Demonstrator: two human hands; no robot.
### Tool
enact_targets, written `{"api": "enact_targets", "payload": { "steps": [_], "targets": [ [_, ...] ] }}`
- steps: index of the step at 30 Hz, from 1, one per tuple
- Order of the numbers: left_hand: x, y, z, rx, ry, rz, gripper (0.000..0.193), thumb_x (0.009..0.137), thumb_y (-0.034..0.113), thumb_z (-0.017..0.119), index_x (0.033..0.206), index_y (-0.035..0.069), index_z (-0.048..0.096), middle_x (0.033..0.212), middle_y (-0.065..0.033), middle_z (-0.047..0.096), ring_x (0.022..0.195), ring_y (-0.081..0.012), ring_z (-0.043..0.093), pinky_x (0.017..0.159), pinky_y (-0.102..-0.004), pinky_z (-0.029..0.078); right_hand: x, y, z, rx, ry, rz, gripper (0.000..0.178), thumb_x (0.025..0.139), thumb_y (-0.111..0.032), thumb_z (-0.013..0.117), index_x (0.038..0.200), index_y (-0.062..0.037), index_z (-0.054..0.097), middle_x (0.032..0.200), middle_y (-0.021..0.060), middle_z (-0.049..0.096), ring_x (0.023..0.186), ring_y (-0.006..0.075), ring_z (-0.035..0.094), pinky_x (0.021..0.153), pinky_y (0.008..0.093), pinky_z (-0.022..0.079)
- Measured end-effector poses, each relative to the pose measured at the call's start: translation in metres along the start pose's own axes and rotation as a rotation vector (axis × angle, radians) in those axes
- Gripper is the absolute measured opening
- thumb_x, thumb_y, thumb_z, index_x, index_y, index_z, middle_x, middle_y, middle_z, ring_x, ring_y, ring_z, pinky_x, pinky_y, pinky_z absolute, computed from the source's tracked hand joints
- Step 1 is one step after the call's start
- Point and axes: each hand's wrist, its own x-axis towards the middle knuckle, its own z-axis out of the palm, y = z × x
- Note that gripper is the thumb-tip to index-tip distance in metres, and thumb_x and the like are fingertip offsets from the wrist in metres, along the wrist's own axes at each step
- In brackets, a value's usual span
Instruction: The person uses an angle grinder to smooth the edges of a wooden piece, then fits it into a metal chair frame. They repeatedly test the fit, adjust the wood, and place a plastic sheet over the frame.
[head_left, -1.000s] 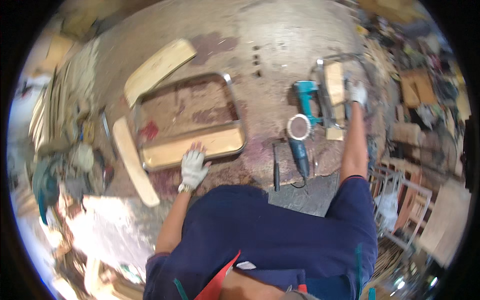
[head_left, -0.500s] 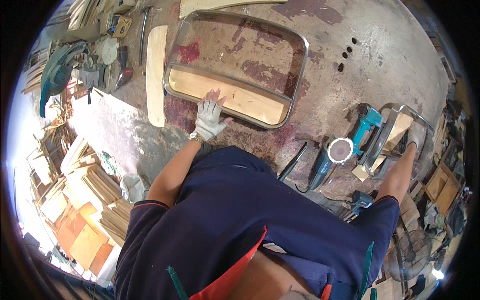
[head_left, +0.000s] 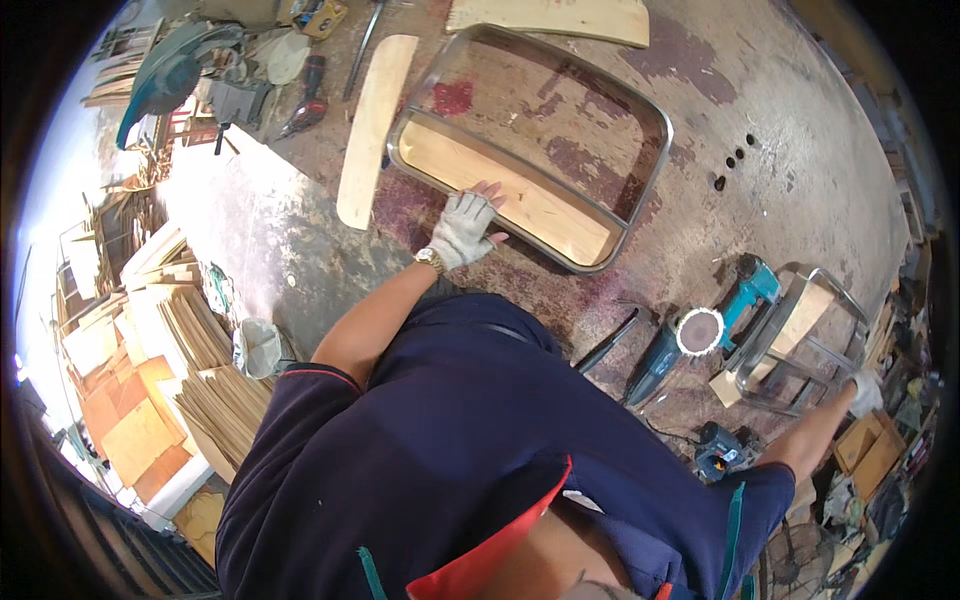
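Note:
My left hand (head_left: 466,228), in a pale fingerless work glove, lies across the near rim of a rounded metal frame (head_left: 668,135). Its fingertips stretch over the rim toward a pale wooden board (head_left: 520,193) set within the frame's near section, and the thumb stands apart. Far to the right, my gloved right hand (head_left: 865,393) is beside the near corner of a smaller metal frame (head_left: 845,290) with wood strips across it. That hand is small and its fingers are unclear; I cannot make out anything in it.
Right of me lie an angle grinder (head_left: 655,365) with a round disc, a teal power tool (head_left: 750,290), a dark bar (head_left: 607,340) and a drill (head_left: 718,450). A curved plank (head_left: 377,130) lies left of the large frame. Stacked boards (head_left: 190,330) and a mitre saw (head_left: 165,85) stand left.
My right hand has moved off the smaller frame's middle to its near right side. My left hand stays on the large frame's rim. The whole view has shifted and turned slightly.

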Motion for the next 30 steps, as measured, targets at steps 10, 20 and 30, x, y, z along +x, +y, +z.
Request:
{"api": "enact_targets", "payload": {
  "steps": [10, 20, 30],
  "targets": [
    [0.051, 0.084, -0.056, -0.674, -0.001, -0.186, 0.064, 0.091, 0.044, 0.071, 0.139, 0.006, 0.052, 0.121, -0.0139, 0.065, 0.114, -0.0289, 0.061, 0.096, -0.042, 0.048, -0.203, 0.025, -0.329, 0.879, -0.028, -1.027, 0.036, 0.099, -0.026, 0.057, 0.121, 0.0022, 0.058, 0.114, 0.0226, 0.068, 0.101, 0.0349, 0.066, 0.086, 0.0427, 0.053],
    [0.039, 0.128, -0.122, -1.59, -0.399, -0.064, 0.048, 0.098, 0.006, 0.057, 0.144, -0.001, 0.047, 0.115, -0.0116, 0.067, 0.091, -0.0148, 0.066, 0.07, -0.0315, 0.059, -0.572, 0.074, -0.447, 0.72, -0.914, -1.356, 0.03, 0.096, -0.028, 0.065, 0.109, -0.0023, 0.058, 0.093, 0.0256, 0.069, 0.087, 0.0421, 0.069, 0.073, 0.0506, 0.053],
    [0.011, 0.015, -0.108, -2.168, -0.319, -0.438, 0.028, 0.104, 0.021, 0.058, 0.127, 0.004, 0.058, 0.104, -0.0099, 0.073, 0.081, -0.0165, 0.07, 0.063, -0.0298, 0.061, -0.739, 0.199, -0.519, 0.884, -1.685, -0.626, 0.028, 0.106, -0.027, 0.057, 0.106, 0.0005, 0.062, 0.071, 0.0048, 0.062, 0.062, 0.0143, 0.063, 0.055, 0.0277, 0.051]
  ]
}}
